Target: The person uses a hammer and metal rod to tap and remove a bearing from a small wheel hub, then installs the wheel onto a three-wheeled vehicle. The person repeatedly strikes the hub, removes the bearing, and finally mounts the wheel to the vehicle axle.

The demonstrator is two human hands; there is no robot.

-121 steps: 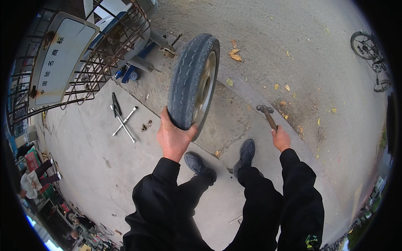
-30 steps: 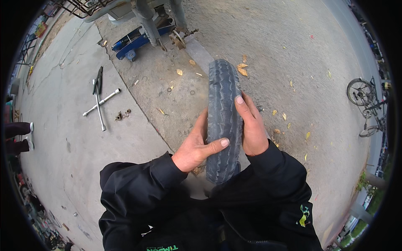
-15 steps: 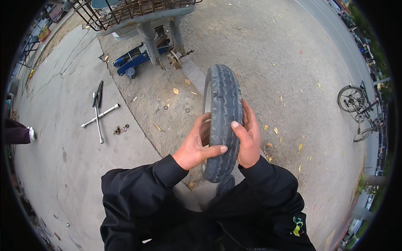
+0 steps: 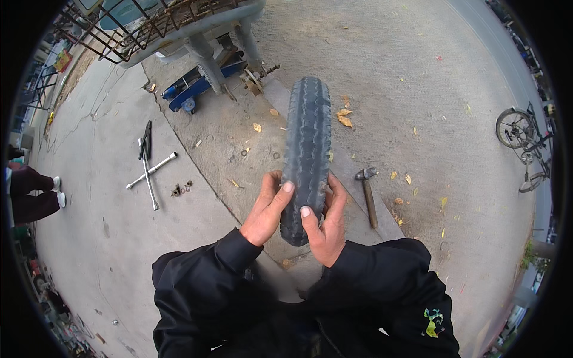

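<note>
A grey-black wheel tyre (image 4: pixel 306 149) stands upright on edge in front of me, its tread facing up. My left hand (image 4: pixel 267 209) grips its left side, thumb laid over the tread. My right hand (image 4: pixel 326 224) clasps the right side, thumb also on the tread. Both black sleeves come in from the bottom. A hammer (image 4: pixel 367 192) with a wooden handle lies on the concrete just right of my right hand.
A cross wheel wrench (image 4: pixel 149 173) and pliers (image 4: pixel 145 139) lie at left with loose nuts (image 4: pixel 181 189). A blue floor jack (image 4: pixel 191 89) sits under a vehicle frame at top. A bicycle (image 4: pixel 525 143) stands at right. Another person's feet (image 4: pixel 36 191) show at far left.
Four seconds ago my left hand alone held the wheel and my right held the hammer. Now the hammer lies on the ground and both hands grip the tyre, held closer.
</note>
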